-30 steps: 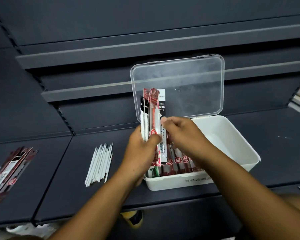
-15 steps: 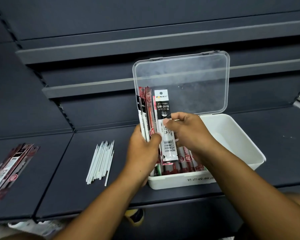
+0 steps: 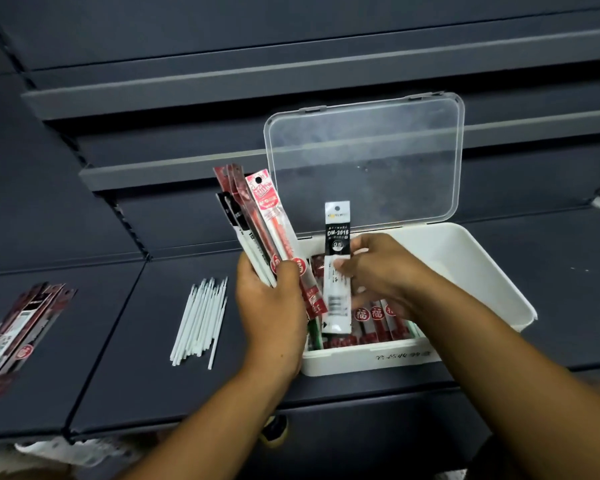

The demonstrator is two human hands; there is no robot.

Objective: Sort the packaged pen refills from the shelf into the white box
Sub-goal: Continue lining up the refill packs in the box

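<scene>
Head view: left hand [image 3: 271, 306] grips a fanned bundle of packaged refills [image 3: 257, 216] beside the white box [image 3: 361, 356]; right hand [image 3: 378, 268] pinches one black-label refill pack [image 3: 336, 271] over it. Loose fanning could let packs slip onto the shelf [image 3: 153, 358].

The white box [image 3: 492, 271] sits on the dark shelf [image 3: 118, 375] close to its front edge, its clear lid [image 3: 364, 161] hinged open and standing upright at the back. A row of red-labelled refill packets [image 3: 371, 327] lies side by side against the box's front wall, and the far right part shows bare white floor. A black-and-white packet [image 3: 336, 271] marked DM-2018 stands nearly upright over that row, pinched by the right hand [image 3: 378, 268]. The left hand [image 3: 271, 313] grips a fanned bundle of packets [image 3: 267, 230], mostly red with a few black-and-white, tilted leftward at the box's left wall. Another heap of packets [image 3: 25, 327] lies flat near the shelf's left edge.
</scene>
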